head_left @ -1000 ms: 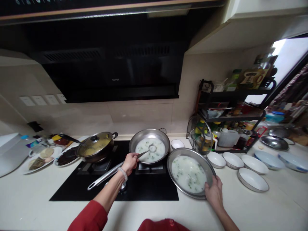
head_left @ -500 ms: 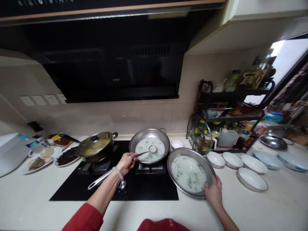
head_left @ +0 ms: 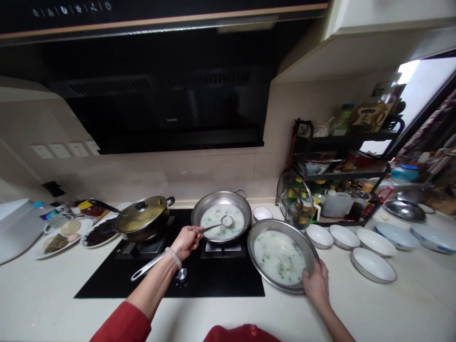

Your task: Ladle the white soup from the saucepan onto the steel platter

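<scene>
My left hand [head_left: 186, 243] is closed around the handle of a ladle [head_left: 226, 221]. The ladle's bowl is over the white soup with green bits in a steel wok [head_left: 201, 207] on the right burner. The wok's long handle [head_left: 147, 267] runs out beneath my left forearm. With my right hand [head_left: 316, 283] I grip the right rim of a wide steel basin [head_left: 257, 266], fingers behind the rim and thumb inside. It holds the same kind of white soup and tilts slightly beside the stove's right edge.
Left of the wok stands a lidded pan [head_left: 142, 219] on the black stove [head_left: 160, 280]. Plates of food [head_left: 59, 240] lie farther left. Several white bowls [head_left: 373, 266] stand right of the basin, before a black spice rack [head_left: 342, 175]. A range hood [head_left: 171, 104] hangs above.
The view has shifted very slightly. Both hands, the ladle and the basin are almost where they were; the ladle's bowl has moved a touch to the right.
</scene>
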Tool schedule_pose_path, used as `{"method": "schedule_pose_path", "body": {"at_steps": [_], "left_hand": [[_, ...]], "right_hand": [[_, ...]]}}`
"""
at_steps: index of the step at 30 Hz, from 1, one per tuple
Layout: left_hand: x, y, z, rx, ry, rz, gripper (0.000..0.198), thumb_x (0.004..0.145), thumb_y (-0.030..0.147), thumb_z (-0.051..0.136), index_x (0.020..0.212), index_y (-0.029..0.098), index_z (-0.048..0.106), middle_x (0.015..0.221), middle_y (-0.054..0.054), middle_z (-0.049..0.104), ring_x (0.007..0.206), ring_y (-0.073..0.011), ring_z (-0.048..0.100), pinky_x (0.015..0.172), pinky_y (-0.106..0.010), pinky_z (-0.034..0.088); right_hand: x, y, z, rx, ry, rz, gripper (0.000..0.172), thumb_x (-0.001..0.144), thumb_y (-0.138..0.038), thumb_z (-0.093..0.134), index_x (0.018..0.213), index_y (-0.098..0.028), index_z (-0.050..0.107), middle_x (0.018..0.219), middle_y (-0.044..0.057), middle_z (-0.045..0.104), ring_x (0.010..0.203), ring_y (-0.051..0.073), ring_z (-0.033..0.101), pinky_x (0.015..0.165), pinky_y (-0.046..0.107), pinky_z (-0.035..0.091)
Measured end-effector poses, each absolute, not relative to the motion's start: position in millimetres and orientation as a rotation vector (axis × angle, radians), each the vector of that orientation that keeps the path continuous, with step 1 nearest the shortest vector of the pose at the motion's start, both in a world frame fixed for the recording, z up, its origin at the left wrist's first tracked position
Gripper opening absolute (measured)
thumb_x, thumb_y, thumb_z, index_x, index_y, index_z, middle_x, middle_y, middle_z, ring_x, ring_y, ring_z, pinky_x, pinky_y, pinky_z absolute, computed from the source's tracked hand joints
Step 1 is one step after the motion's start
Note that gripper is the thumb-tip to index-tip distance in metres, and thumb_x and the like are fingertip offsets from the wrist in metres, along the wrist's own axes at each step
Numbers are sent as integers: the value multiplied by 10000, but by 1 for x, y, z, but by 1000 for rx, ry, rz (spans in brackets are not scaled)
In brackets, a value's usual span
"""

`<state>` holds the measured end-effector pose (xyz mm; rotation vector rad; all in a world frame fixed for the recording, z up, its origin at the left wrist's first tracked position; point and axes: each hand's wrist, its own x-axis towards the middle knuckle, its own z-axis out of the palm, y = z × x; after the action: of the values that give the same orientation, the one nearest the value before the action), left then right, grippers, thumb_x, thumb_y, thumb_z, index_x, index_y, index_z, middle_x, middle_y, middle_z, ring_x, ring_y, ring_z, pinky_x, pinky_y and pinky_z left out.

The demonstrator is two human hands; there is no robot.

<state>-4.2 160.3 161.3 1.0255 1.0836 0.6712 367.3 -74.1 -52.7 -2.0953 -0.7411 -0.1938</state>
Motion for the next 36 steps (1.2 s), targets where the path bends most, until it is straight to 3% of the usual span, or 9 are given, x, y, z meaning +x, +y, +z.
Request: {"method": "schedule_pose_path", "body": {"at_steps": [13, 28, 36], "left_hand": [[-5, 158, 162, 1054, 1091, 673, 100, 777, 168, 590, 838, 116, 529, 450, 84, 438, 317, -8, 250, 364, -163, 93], [-1, 156, 166, 1037, 1086, 679, 56, 776, 120, 564, 825, 109, 539, 440, 77, 439, 320, -5, 249, 359, -156, 92], [1, 158, 166, 1048, 1048, 658, 147, 764, 195, 633, 848, 103, 554, 463, 72, 447, 323, -5, 269, 361, -158, 98]], "right_hand": [[369, -73, -56, -2122, -763, -210, 600, 709, -324, 443, 1210, 1, 496, 1273, 244, 414, 1243, 389, 364, 1047, 511, 303], [367, -74, -53, -2089, -749, -200, 592, 691, -310, 461, 1218, -44, 495, 1274, 222, 420, 1242, 383, 360, 1038, 519, 307], [366, -74, -51, -2121, -761, -203, 590, 706, -312, 446, 1210, -7, 494, 1287, 240, 397, 1249, 380, 359, 1052, 497, 300]]}}
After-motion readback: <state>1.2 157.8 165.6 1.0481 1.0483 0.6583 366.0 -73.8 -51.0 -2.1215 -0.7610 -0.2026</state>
